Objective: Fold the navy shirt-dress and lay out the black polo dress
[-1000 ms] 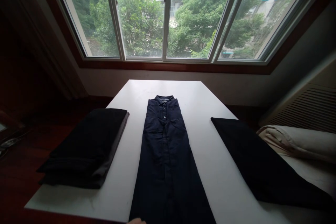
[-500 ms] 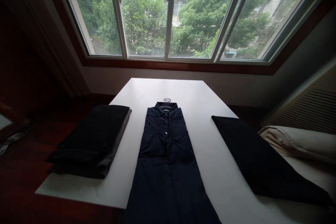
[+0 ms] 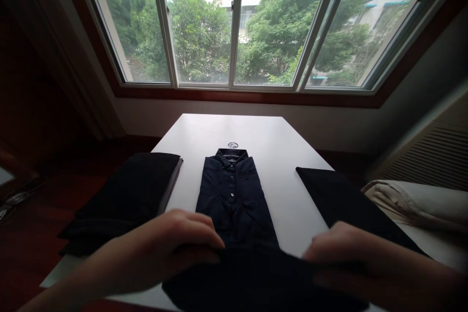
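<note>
fingers of the left hand (image 3: 166,243) sit pressed together and lightly curled, and fingers of the right hand (image 3: 338,253) lie close together too, both sets resting on the dark cloth at the bottom of the frame. whether they pinch it or only press on it cannot be told, as the thumbs and fingertips are hidden. the navy button-front shirt (image 3: 234,204) lies flat on the white worktop (image 3: 278,156), its long axis running from the collar (image 3: 231,155) at upper centre straight down toward the person. its lower part (image 3: 256,278) spreads under and between the hands, directly ahead of the wrists. the left hand's fingertips reach nearer the button line, while the right hand sits further out, beyond the shirt's right edge. both forearms come in from the lower corners, angled inward, palms down. a small round item (image 3: 233,145), too small to identify, lies just above the collar. a folded black cloth (image 3: 124,200) lies to the left of the shirt and a flat black cloth (image 3: 347,195) to its right, well apart from it, with a pale pillow (image 3: 413,200) at the right edge.
</note>
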`<state>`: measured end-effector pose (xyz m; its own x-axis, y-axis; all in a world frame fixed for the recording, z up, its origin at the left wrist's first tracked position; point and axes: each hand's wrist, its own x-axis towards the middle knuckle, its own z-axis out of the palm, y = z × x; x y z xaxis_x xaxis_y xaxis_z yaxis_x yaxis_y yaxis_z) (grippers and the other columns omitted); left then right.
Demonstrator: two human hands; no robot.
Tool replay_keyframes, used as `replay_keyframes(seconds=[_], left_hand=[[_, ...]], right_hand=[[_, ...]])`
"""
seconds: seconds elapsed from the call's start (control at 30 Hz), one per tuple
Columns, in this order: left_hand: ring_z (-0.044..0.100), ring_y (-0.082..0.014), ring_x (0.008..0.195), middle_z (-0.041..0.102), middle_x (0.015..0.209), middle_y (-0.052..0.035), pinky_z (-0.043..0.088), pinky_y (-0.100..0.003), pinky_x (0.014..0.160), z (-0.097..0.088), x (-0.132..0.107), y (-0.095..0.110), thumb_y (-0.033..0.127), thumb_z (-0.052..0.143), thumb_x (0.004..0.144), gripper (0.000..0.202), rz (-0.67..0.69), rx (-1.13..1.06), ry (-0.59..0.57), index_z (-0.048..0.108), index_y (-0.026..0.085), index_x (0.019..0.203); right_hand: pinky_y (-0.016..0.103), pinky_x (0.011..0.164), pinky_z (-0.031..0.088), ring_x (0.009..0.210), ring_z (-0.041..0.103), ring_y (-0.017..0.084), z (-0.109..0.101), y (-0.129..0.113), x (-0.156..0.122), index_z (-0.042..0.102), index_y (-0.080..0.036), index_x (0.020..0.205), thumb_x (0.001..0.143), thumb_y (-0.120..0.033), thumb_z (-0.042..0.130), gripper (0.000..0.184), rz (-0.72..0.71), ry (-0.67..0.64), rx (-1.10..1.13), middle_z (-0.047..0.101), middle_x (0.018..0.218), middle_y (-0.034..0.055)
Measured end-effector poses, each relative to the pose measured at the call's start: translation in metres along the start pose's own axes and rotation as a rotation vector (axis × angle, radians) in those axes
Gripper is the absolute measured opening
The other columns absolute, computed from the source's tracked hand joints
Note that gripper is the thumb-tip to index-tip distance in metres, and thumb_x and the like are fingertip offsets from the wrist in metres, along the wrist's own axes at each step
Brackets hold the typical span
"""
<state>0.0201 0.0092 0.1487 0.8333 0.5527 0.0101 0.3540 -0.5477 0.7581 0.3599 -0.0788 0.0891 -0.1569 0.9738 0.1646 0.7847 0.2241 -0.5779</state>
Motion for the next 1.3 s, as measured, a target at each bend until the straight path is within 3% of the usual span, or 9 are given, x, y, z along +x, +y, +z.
replay_keyframes(seconds=[0.1,0.2,0.4,0.53,0.63,0.93,1.1,1.3], left_hand=[[0.064,-0.0121,0.085,0.070,0.095,0.0005,0.048,-0.018,0.077,-0.025,0.033,-0.021,0.025,0.053,0.097,0.018,0.066,0.134,0.086,0.069,0.022,0.103],[0.064,-0.0149,0.089,0.071,0.098,-0.0020,0.047,-0.022,0.081,-0.048,0.070,-0.054,0.023,0.053,0.096,0.018,0.120,0.259,0.128,0.068,0.018,0.105],[0.064,-0.0185,0.092,0.071,0.098,-0.0055,0.047,-0.026,0.083,-0.077,0.151,-0.134,0.024,0.053,0.095,0.020,0.133,0.403,0.129,0.069,0.017,0.102],[0.064,-0.0184,0.092,0.071,0.099,-0.0056,0.047,-0.027,0.085,-0.087,0.199,-0.191,0.027,0.050,0.095,0.022,0.151,0.409,0.124,0.069,0.018,0.102],[0.063,-0.0184,0.092,0.070,0.100,-0.0058,0.047,-0.027,0.085,-0.094,0.228,-0.222,0.026,0.047,0.095,0.024,0.153,0.427,0.122,0.069,0.017,0.102],[0.063,-0.0201,0.092,0.071,0.098,-0.0064,0.046,-0.029,0.084,-0.101,0.286,-0.283,0.024,0.049,0.092,0.023,0.081,0.446,0.096,0.070,0.018,0.096],[0.062,-0.0181,0.092,0.070,0.100,-0.0054,0.046,-0.026,0.084,-0.092,0.293,-0.311,0.024,0.046,0.092,0.024,0.034,0.431,0.099,0.069,0.019,0.096],[0.061,-0.0162,0.084,0.070,0.096,-0.0036,0.046,-0.025,0.077,-0.082,0.291,-0.326,0.023,0.043,0.093,0.025,-0.064,0.451,0.116,0.066,0.020,0.103]], right_hand=[[0.030,0.070,0.053,0.076,0.064,0.021,-0.027,-0.005,0.075,0.076,-0.024,0.096,0.079,-0.067,0.060,0.049,0.014,-0.207,0.159,0.069,0.082,0.0061],[0.031,0.077,0.051,0.081,0.063,0.020,-0.031,0.001,0.140,0.074,-0.019,0.097,0.082,-0.062,0.060,0.048,-0.045,-0.323,0.220,0.069,0.086,0.0053],[0.034,0.083,0.049,0.091,0.062,0.023,-0.003,0.052,0.234,0.072,-0.015,0.102,0.085,-0.046,0.058,0.039,-0.066,-0.339,0.143,0.070,0.099,0.0081],[0.033,0.083,0.049,0.092,0.063,0.023,0.015,0.092,0.285,0.071,-0.013,0.103,0.086,-0.033,0.053,0.032,-0.061,-0.351,0.085,0.070,0.101,0.0092],[0.031,0.082,0.049,0.092,0.063,0.022,0.026,0.119,0.317,0.071,-0.012,0.101,0.085,-0.027,0.051,0.030,-0.039,-0.338,0.077,0.071,0.099,0.0088],[0.029,0.082,0.050,0.092,0.065,0.022,0.057,0.174,0.372,0.072,-0.013,0.100,0.082,-0.019,0.052,0.027,0.022,-0.339,0.022,0.072,0.100,0.0078],[0.029,0.084,0.048,0.092,0.064,0.022,0.073,0.193,0.380,0.073,-0.011,0.098,0.082,-0.017,0.052,0.026,0.006,-0.338,-0.025,0.072,0.100,0.0097],[0.027,0.078,0.048,0.087,0.064,0.020,0.081,0.209,0.378,0.072,-0.012,0.101,0.082,-0.019,0.055,0.026,0.076,-0.286,-0.053,0.071,0.098,0.0100]])
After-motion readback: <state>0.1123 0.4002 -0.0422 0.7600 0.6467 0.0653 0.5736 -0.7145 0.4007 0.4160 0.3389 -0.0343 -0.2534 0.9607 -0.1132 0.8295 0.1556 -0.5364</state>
